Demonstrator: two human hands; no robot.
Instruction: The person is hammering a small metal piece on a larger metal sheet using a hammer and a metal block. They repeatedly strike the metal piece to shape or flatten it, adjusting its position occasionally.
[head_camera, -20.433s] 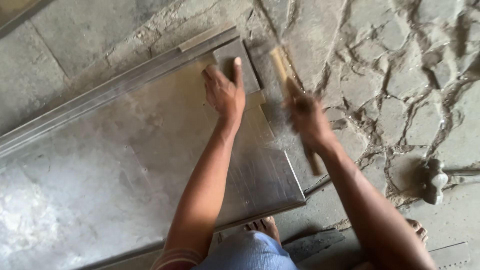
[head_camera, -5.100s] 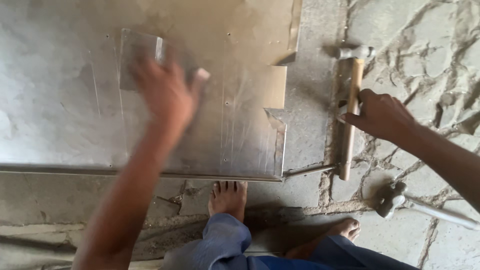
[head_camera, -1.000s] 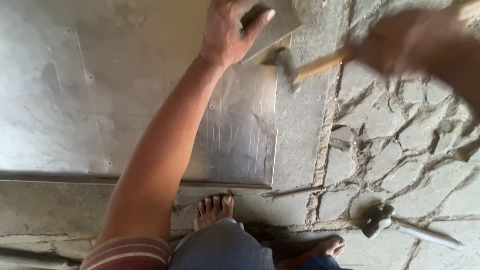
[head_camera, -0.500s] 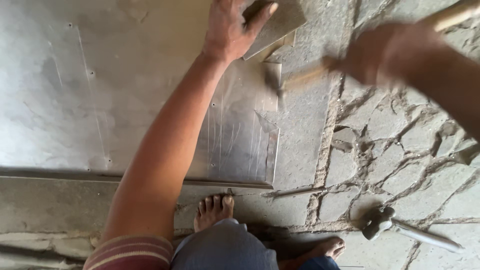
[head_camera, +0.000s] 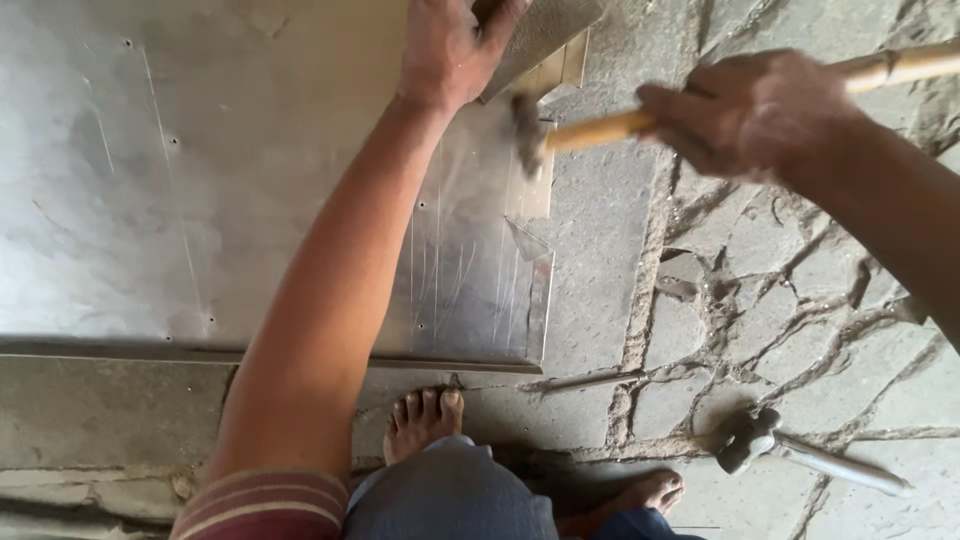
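I am pressing my left hand (head_camera: 452, 45) flat on a small metal piece (head_camera: 540, 28) at the corner of the big metal sheet (head_camera: 200, 180) on the floor. My right hand (head_camera: 745, 115) is gripping the hammer (head_camera: 560, 130), hitting the edge. Next hit needs careful aiming near my fingers.

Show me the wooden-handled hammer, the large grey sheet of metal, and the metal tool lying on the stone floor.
wooden-handled hammer (head_camera: 600, 127): head view, on its handle.
large grey sheet of metal (head_camera: 200, 180): head view, on its bare face.
metal tool (head_camera: 745, 440): head view, on its head.
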